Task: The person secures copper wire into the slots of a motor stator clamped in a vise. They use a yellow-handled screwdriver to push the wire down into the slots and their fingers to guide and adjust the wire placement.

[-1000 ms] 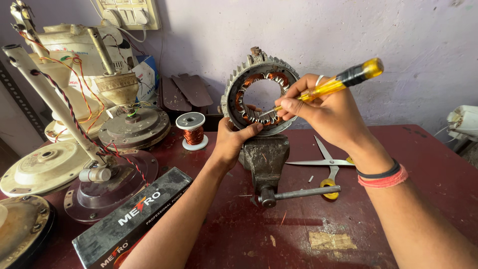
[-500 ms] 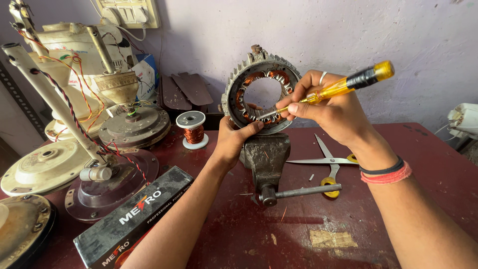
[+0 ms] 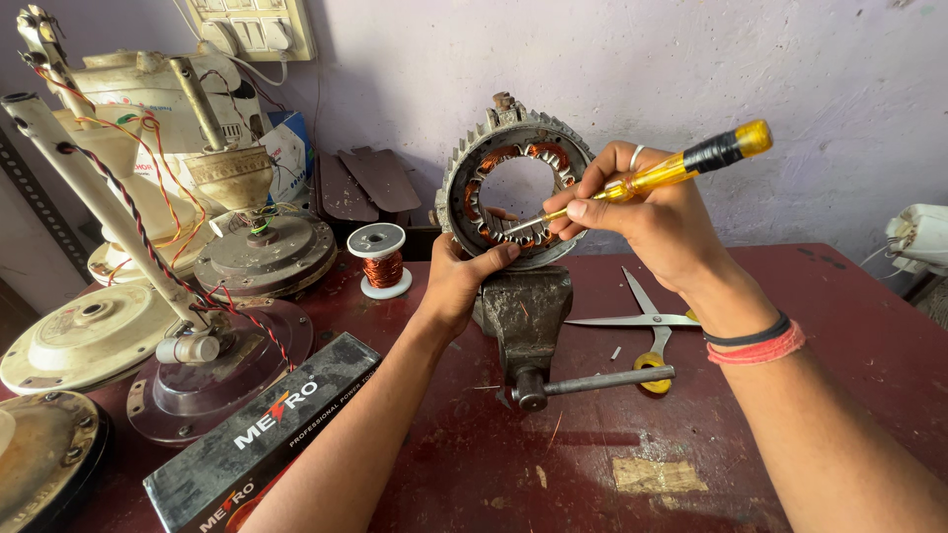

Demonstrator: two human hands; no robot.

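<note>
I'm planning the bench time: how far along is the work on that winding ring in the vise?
Done: the stator ring stands clamped upright in the bench vise, copper coils already in its slots. In hand: the left hand steadies its lower rim while the right hand presses the yellow screwdriver tip into the lower inner slots. Left: how many slots remain cannot be told; the wire spool and scissors lie untouched.

I saw bright, even daylight, soft shadows on the surface (image 3: 592,444), sharp focus, and some stretching at the edges.

Stator (image 3: 513,188) lower rim hidden behind left hand (image 3: 459,281); screwdriver (image 3: 652,178) shaft partly covered by right hand (image 3: 657,222).
</note>
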